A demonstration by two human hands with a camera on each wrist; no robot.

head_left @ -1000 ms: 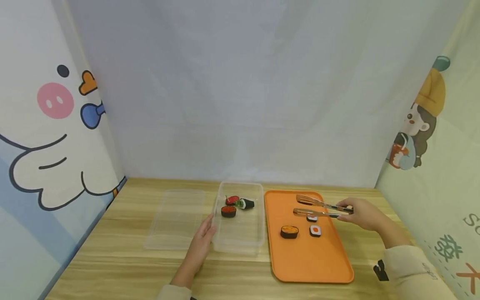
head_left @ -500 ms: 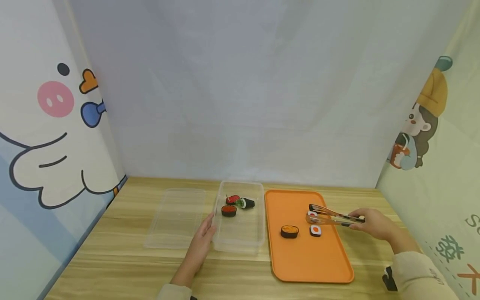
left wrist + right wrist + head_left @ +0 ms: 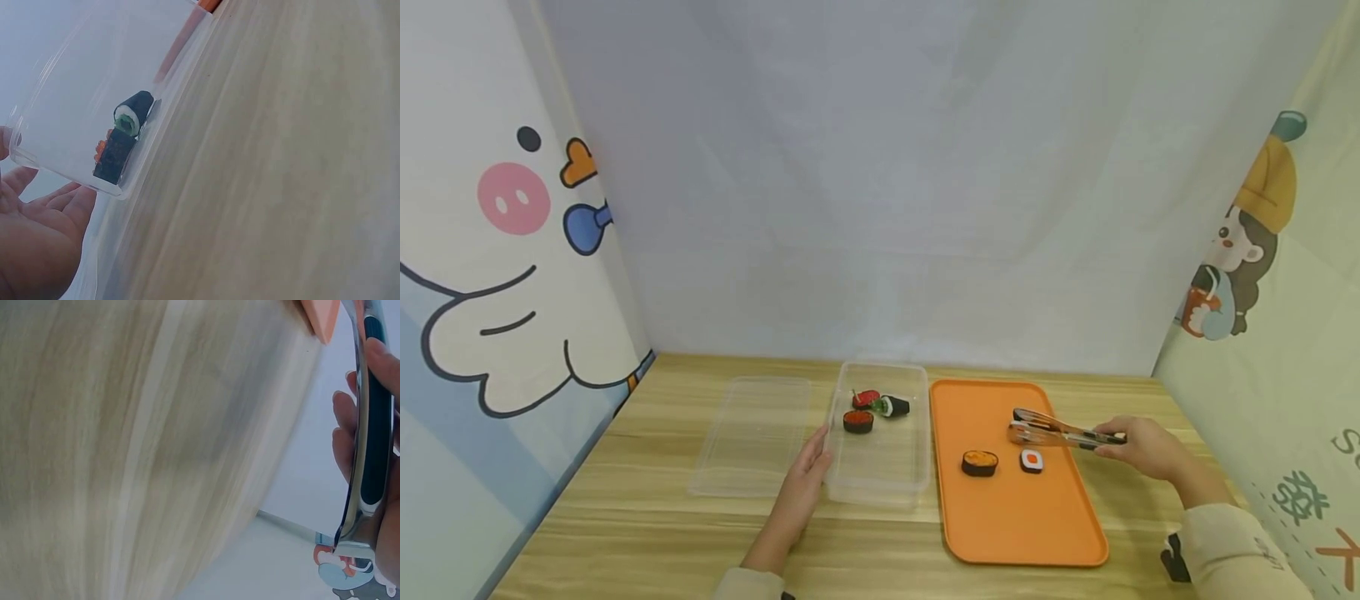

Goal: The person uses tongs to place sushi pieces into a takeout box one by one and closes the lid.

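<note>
The right hand [image 3: 1138,448] grips a pair of metal tongs [image 3: 1052,429] by the handle, fingers curled round it; the tips pinch a small sushi roll [image 3: 1022,416] above the far part of the orange tray [image 3: 1037,525], near the table's right edge. That roll is mostly hidden by the tongs. The left hand [image 3: 805,475], fingers straight, rests against the near left side of the clear box [image 3: 880,487], which holds three sushi pieces [image 3: 857,422].

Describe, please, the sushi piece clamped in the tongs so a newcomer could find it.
Find the orange tray. At its far right, the tongs grip a roll just above the tray. The other two pieces lie flat and free.
</note>
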